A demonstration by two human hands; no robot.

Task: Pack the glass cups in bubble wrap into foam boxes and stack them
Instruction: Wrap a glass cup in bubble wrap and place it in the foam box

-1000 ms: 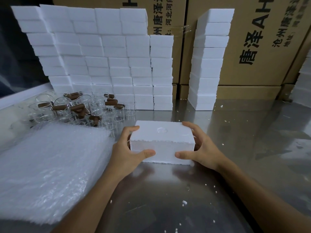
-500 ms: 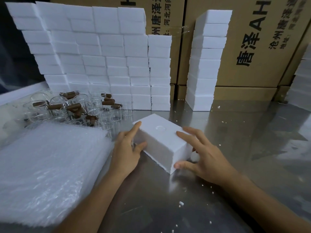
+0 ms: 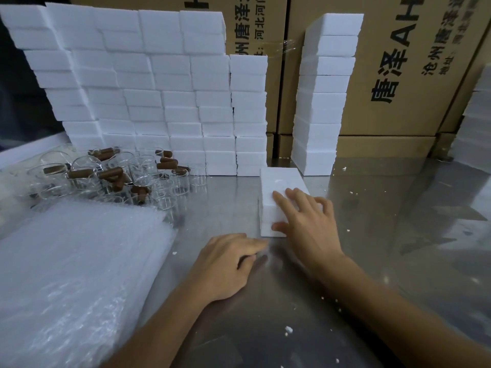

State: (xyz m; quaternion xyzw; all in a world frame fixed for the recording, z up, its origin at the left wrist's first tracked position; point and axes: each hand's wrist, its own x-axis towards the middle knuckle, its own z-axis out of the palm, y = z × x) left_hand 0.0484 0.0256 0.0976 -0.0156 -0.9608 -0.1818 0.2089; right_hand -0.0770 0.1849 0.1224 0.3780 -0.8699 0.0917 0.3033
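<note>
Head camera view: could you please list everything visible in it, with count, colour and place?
foam box: one, white, on the table, centre right, under the right hand
foam box wall: many, white, stacked at back left
foam box column: one stack, white, back centre right
glass cups: many, clear with brown handles, clustered at left before the wall
bubble wrap: one pile of sheets, translucent white, front left
cardboard cartons: several, brown with black print, along the back
table: one, shiny metal, with white foam crumbs
left hand: relaxed, resting on the table, holding nothing
right hand: fingers spread on the foam box, thumb against its near side
</note>
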